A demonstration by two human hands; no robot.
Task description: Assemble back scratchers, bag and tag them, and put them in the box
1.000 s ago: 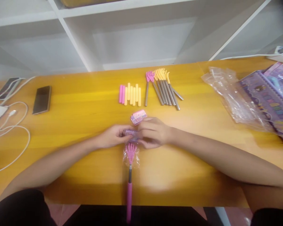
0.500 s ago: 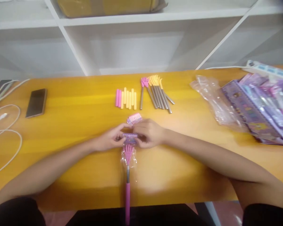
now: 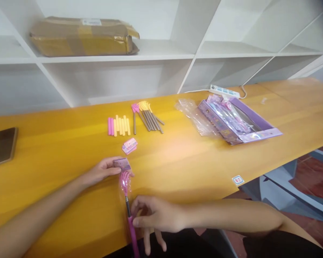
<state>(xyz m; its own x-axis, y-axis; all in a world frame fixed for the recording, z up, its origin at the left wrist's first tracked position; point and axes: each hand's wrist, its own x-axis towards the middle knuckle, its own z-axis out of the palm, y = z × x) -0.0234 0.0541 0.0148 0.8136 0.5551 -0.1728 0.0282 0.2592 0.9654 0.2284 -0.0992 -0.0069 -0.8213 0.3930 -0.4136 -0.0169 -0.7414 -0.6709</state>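
Note:
My left hand (image 3: 106,169) is closed on the purple header card at the top of a clear plastic bag. Inside the bag is a pink back scratcher (image 3: 125,181), its claw just below the card and its handle running toward my lap. My right hand (image 3: 157,215) is beside the metal shaft and pink grip, thumb and forefinger close to them and the other fingers spread downward. Contact with the bag is hard to make out. Small pink and purple cards (image 3: 129,146) lie just beyond my left hand.
Farther back lie pink and yellow grip tubes (image 3: 119,125) and several unsleeved back scratchers (image 3: 150,118). Clear bags (image 3: 195,116) and a purple display box (image 3: 261,134) of wrapped items are at right, near a power strip (image 3: 224,91). A phone (image 3: 2,145) lies left.
The view has swung right. My right hand has left the header card and moved down beside the scratcher's handle, while my left hand keeps hold of the card.

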